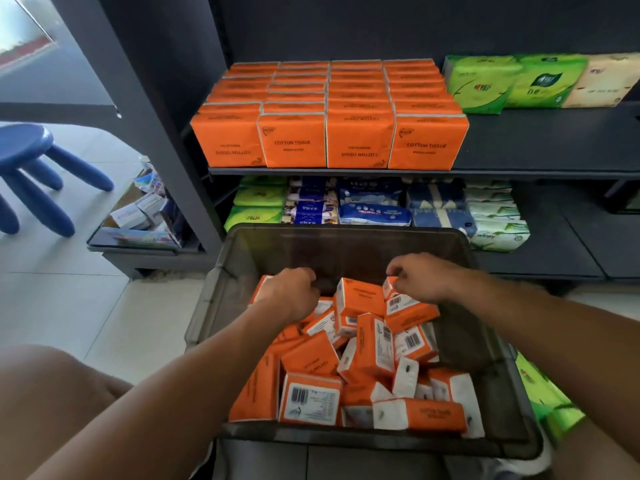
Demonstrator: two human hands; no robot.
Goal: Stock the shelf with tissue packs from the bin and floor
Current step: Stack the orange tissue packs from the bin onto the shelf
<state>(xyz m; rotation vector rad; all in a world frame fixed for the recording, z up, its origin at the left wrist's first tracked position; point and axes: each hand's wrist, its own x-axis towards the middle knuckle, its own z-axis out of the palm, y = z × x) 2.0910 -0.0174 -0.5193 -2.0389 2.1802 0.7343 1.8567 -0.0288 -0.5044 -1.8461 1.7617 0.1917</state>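
A dark grey bin (346, 240) stands before the shelf, holding several loose orange tissue packs (367, 341). Both my hands reach into its far end. My left hand (291, 289) is curled over an orange pack at the pile's left, whose edge (258, 289) shows beside the wrist. My right hand (420, 277) pinches the top of another orange pack (408, 310) at the right. On the upper shelf (536, 147), orange packs (329, 133) stand in four rows.
Green and beige packs (533, 81) sit at the shelf's right. The lower shelf holds green, blue and white packs (374, 206). Green packs (543, 393) lie on the floor right of the bin. A blue stool (31, 168) and a low box of goods (145, 216) stand to the left.
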